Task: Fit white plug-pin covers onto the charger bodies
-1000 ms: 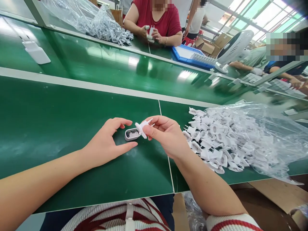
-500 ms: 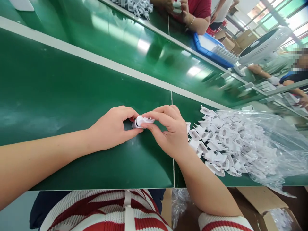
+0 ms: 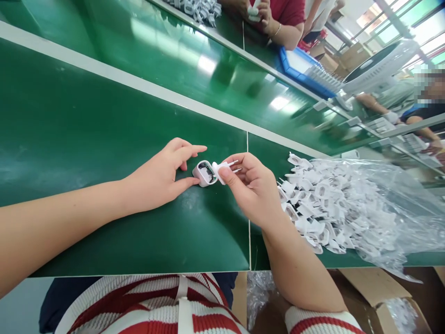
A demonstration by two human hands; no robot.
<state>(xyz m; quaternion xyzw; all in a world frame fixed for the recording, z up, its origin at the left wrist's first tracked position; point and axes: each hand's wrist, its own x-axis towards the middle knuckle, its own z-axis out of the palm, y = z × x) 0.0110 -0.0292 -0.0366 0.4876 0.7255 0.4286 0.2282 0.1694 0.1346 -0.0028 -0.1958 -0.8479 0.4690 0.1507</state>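
A small white charger shell (image 3: 204, 172), open side up, lies on the green table (image 3: 104, 139). My left hand (image 3: 163, 174) rests beside it, thumb touching the shell from below, index finger stretched out above it. My right hand (image 3: 252, 185) pinches a white plug cap with two metal pins (image 3: 224, 167), held against the shell's right end, pins pointing right.
A heap of white plug caps (image 3: 323, 208) spills from a clear plastic bag (image 3: 389, 208) at the right. Across the green conveyor belt (image 3: 194, 69) a person in a red top (image 3: 278, 18) handles parts, near a blue tray (image 3: 306, 69) and a fan (image 3: 378, 65). Cardboard boxes (image 3: 382, 292) stand below the table edge.
Half a second ago both hands were pressed together over the shell and cap. Now my left fingers have spread and the right hand has drawn slightly right, showing the shell's open inside.
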